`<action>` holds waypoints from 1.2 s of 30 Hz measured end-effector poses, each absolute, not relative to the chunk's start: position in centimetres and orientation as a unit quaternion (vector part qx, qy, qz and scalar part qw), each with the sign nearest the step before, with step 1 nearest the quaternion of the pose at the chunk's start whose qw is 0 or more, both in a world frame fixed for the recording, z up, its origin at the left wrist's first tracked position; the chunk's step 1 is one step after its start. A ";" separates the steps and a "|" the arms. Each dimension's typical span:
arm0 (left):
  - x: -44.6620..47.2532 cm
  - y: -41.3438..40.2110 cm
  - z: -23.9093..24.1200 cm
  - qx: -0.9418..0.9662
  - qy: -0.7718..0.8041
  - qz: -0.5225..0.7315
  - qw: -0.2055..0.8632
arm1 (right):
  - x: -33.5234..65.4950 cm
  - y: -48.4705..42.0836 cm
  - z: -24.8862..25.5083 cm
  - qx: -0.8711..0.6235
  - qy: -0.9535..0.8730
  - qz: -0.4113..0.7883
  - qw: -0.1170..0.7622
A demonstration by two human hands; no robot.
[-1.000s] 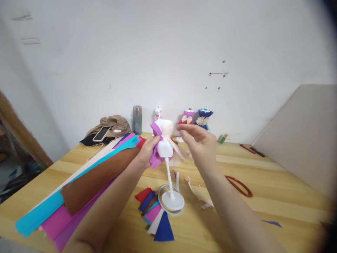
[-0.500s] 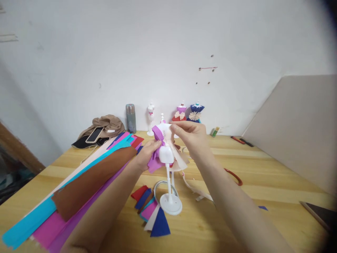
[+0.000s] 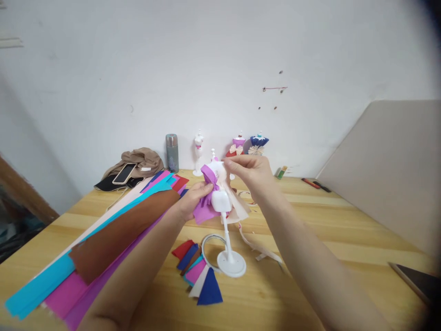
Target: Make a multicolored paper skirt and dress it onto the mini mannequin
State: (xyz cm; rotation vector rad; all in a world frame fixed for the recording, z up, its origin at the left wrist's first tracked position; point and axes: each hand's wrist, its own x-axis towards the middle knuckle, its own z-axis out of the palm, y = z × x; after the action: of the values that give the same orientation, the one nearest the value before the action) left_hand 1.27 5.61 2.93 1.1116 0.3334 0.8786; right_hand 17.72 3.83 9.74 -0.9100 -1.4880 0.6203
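A small white mannequin [image 3: 220,200] on a round-footed stand [image 3: 233,265] is lifted and tilted over the wooden table [image 3: 344,239]. My left hand [image 3: 193,198] is closed round its left side, pressing a purple paper piece [image 3: 205,208] against the torso. My right hand [image 3: 251,174] pinches a pale cream paper piece [image 3: 237,206] at the mannequin's shoulder. Both hands meet at the torso.
Long coloured paper sheets [image 3: 113,239] fan out at left. Small paper cut-offs [image 3: 198,273], a tape ring [image 3: 211,243] and a cream strip [image 3: 260,250] lie below. At the back stand a flask [image 3: 172,153], dressed mannequins [image 3: 248,146], a bare mannequin [image 3: 198,153]; a phone [image 3: 124,173] on cloth.
My right hand has moved left onto the mannequin's shoulder and pinched the cream paper. The stand's foot has swung slightly right. The view has shifted a little.
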 end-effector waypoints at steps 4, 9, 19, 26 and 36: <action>1.2 5.5 3.1 0.512 0.161 0.390 0.748 | 18.0 3.6 10.3 -0.404 -0.650 0.271 0.584; 1.3 5.3 3.2 0.493 0.164 0.396 0.757 | 18.3 3.0 9.8 -0.413 -0.588 0.269 0.642; 5.6 1.5 1.8 0.383 0.210 0.449 0.779 | 18.8 -0.3 5.7 -0.442 -0.555 0.167 0.685; 6.2 1.4 2.2 0.435 0.220 0.462 0.741 | 20.9 -0.5 6.5 -0.443 -0.624 0.089 0.637; 6.1 0.6 1.7 0.574 0.304 0.521 0.554 | 22.4 -1.9 7.6 -0.490 -0.681 0.007 0.545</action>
State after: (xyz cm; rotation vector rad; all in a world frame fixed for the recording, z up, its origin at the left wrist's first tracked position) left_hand 6.14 0.56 1.68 1.3566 0.7179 1.2306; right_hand 22.36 -1.85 7.64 -1.1625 -1.6149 0.0167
